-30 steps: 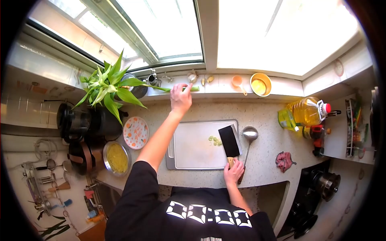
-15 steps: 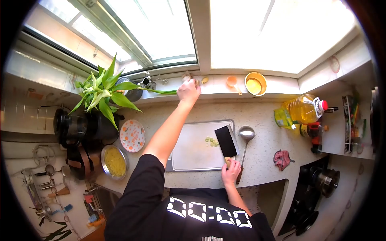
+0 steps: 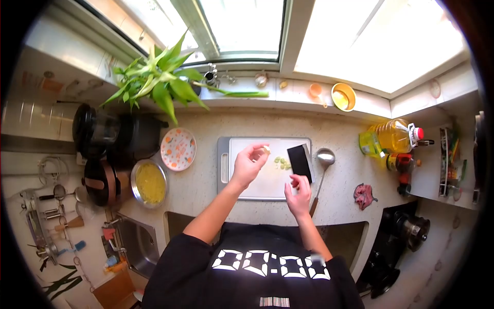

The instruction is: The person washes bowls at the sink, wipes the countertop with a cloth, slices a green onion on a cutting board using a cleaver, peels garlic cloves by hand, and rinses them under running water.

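My left hand (image 3: pixel 249 166) is closed in a pinch above the left part of the white cutting board (image 3: pixel 247 188). Between its fingertips sits a small pale garlic clove (image 3: pixel 266 150). Beside the lower right of the board, my right hand (image 3: pixel 298 196) has its thumb and fingers apart, close to a cleaver (image 3: pixel 299 162). That cleaver's dark blade lies on the board's right side; its handle is mostly hidden by the hand. Several pale green slices (image 3: pixel 282 163) lie just left of the blade.
A ladle (image 3: pixel 325 157) rests right of the board, with raw meat (image 3: pixel 364 196) farther right. To the left are a patterned plate (image 3: pixel 178 149) and a bowl of yellow shreds (image 3: pixel 150 182). The sill holds a garlic bulb (image 3: pixel 261 79), an orange cup (image 3: pixel 315 90) and a yellow bowl (image 3: pixel 343 97).
My left hand has come back from the garlic on the windowsill to above the board, with a clove in its fingers. My right hand has let go of the cleaver's handle.
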A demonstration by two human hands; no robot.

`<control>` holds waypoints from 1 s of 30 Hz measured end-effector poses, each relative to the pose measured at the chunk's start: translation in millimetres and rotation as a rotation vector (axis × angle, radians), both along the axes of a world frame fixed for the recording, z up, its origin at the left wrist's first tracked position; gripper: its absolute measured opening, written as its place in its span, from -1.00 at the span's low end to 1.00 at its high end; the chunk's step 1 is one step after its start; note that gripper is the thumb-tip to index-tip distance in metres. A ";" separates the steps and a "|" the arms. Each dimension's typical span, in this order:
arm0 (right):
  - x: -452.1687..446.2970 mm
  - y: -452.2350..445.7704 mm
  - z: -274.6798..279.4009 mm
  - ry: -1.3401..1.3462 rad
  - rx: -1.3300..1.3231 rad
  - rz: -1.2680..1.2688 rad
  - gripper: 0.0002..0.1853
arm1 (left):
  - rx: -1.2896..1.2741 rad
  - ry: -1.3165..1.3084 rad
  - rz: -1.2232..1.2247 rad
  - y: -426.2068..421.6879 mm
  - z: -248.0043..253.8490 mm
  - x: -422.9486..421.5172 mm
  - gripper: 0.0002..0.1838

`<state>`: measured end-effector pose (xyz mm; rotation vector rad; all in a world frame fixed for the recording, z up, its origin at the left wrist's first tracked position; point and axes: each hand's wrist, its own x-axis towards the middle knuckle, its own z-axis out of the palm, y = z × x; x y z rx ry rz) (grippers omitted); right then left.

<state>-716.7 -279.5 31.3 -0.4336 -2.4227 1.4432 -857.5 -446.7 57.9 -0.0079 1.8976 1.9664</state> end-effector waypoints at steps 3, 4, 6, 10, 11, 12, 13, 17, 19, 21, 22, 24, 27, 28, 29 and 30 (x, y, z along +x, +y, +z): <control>-21.8 -22.9 33.7 0.076 -0.044 0.122 -0.65 | -0.012 0.106 -0.026 -24.5 -3.1 36.4 -0.71; -26.6 -31.0 38.0 0.069 -0.059 0.146 -0.64 | -0.077 0.144 -0.046 -32.6 -1.4 45.3 -0.71; -30.1 -45.7 44.5 0.073 -0.063 0.201 -0.62 | -0.222 0.213 -0.059 -47.5 9.6 60.7 -0.69; -21.4 -67.4 54.8 0.084 -0.022 0.243 -0.79 | -0.405 0.411 -0.082 -69.4 32.3 79.6 -0.66; -19.1 -70.5 55.9 0.089 -0.021 0.240 -0.82 | -0.444 0.454 -0.090 -73.4 37.5 83.2 -0.67; -17.7 -73.5 57.1 0.095 -0.020 0.238 -0.85 | -0.449 0.459 -0.095 -76.7 41.3 86.2 -0.68; -15.8 -76.7 60.0 0.098 -0.008 0.245 -0.86 | -0.455 0.462 -0.100 -79.7 44.4 89.6 -0.69; -10.1 -85.6 67.0 0.105 0.003 0.258 -0.92 | -0.428 0.448 -0.125 -88.4 49.2 95.9 -0.70; -7.8 -89.1 70.7 0.088 -0.003 0.250 -0.94 | -0.397 0.421 -0.128 -91.3 52.1 98.6 -0.69; -3.4 -91.8 68.4 0.071 0.001 0.232 -0.96 | -0.381 0.408 -0.127 -94.7 51.0 102.6 -0.69; -1.8 -93.1 66.9 0.063 0.002 0.224 -0.97 | -0.381 0.411 -0.125 -96.5 47.8 103.7 -0.69; 0.9 -96.8 65.6 0.049 -0.059 0.193 -0.98 | -0.355 0.395 -0.123 -99.2 44.3 105.4 -0.70; 6.3 -99.1 55.2 0.022 -0.177 0.167 -0.96 | -0.312 0.363 -0.121 -102.9 43.9 108.1 -0.71; 7.6 -99.6 52.4 0.012 -0.221 0.163 -0.94 | -0.322 0.372 -0.120 -104.0 45.5 108.6 -0.72; 9.6 -100.4 51.2 0.012 -0.265 0.167 -0.91 | -0.332 0.382 -0.119 -105.2 47.1 109.1 -0.72; 10.1 -102.9 55.7 0.012 -0.310 0.170 -0.88 | -0.385 0.436 -0.118 -106.3 48.6 109.8 -0.72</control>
